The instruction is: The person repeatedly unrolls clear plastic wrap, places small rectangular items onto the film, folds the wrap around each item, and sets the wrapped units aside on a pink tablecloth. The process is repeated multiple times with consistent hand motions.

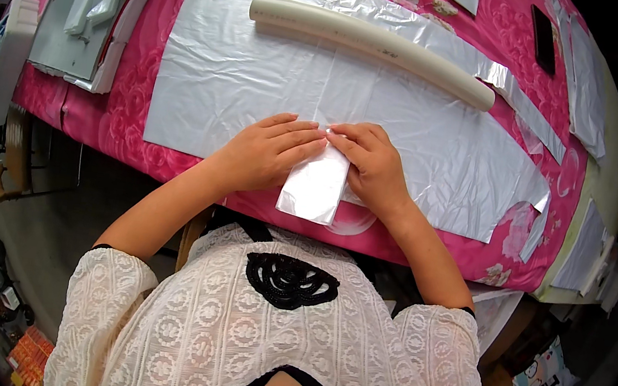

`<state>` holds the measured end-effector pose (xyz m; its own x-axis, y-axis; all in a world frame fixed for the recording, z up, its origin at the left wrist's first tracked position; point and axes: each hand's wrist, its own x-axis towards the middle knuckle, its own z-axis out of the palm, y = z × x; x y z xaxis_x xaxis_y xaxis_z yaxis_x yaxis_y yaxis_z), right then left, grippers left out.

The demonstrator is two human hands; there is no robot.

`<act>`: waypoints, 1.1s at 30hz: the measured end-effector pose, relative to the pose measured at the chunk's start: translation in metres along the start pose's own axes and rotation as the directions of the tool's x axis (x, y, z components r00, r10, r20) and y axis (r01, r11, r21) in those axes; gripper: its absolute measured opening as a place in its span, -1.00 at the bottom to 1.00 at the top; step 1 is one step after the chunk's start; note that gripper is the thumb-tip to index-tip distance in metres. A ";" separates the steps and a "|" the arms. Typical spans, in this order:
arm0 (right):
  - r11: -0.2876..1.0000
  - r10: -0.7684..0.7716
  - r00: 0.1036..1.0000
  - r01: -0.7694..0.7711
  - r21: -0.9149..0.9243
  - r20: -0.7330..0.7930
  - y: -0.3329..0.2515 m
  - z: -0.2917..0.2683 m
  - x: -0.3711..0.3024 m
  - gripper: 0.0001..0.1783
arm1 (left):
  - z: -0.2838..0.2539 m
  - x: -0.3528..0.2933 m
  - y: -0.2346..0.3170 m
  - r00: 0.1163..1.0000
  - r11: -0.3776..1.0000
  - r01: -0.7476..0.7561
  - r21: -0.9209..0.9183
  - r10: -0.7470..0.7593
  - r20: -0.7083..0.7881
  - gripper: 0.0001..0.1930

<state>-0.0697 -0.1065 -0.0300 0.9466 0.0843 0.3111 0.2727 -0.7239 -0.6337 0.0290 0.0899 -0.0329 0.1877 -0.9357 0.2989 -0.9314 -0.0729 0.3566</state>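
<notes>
A small silvery plastic pouch (315, 184) lies at the near edge of the table on a large clear plastic sheet (246, 81). My left hand (263, 151) rests flat on the sheet with its fingertips pressing the pouch's top left corner. My right hand (372, 162) lies on the pouch's upper right part, fingers bent and touching its top edge. The fingertips of both hands almost meet above the pouch. A long cream-coloured tube (377, 45) lies across the sheet beyond my hands.
The table carries a pink flowered cloth (134, 89). Stacked pale pouches lie on a grey board (71, 33) at the far left. Silvery strips (529, 113) and sheets (588, 90) lie to the right, with a dark phone (544, 38) at the far right.
</notes>
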 end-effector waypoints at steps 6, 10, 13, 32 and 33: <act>0.994 0.093 0.995 -0.094 -0.061 -0.025 0.005 -0.012 -0.004 -0.72 | -0.002 0.012 -0.002 0.981 0.951 0.188 -0.246 -0.194 0.001 -0.54; 0.823 0.525 0.851 -0.505 0.259 -0.010 0.002 -0.011 0.011 -0.86 | -0.005 0.032 0.002 0.779 0.572 0.446 -0.688 -0.627 -0.016 -0.54; 0.646 0.705 0.691 -0.719 0.257 0.159 0.005 -0.020 0.030 -0.81 | -0.002 0.036 -0.001 0.786 0.737 0.390 -0.551 -0.579 -0.217 -0.52; 0.945 -0.113 0.979 0.158 -0.286 0.168 0.044 -0.026 0.029 -0.52 | 0.015 0.031 -0.006 0.986 0.985 0.161 0.069 -0.157 -0.057 -0.58; 0.957 -0.109 0.979 0.151 -0.250 0.174 0.046 -0.029 0.031 -0.53 | 0.015 0.031 -0.010 0.990 0.988 0.123 0.092 -0.115 -0.081 -0.64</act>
<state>-0.0323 -0.1569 -0.0291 0.9267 0.2803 0.2505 0.3607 -0.8507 -0.3824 0.0392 0.0562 -0.0405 0.3185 -0.8900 0.3263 -0.9260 -0.2186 0.3078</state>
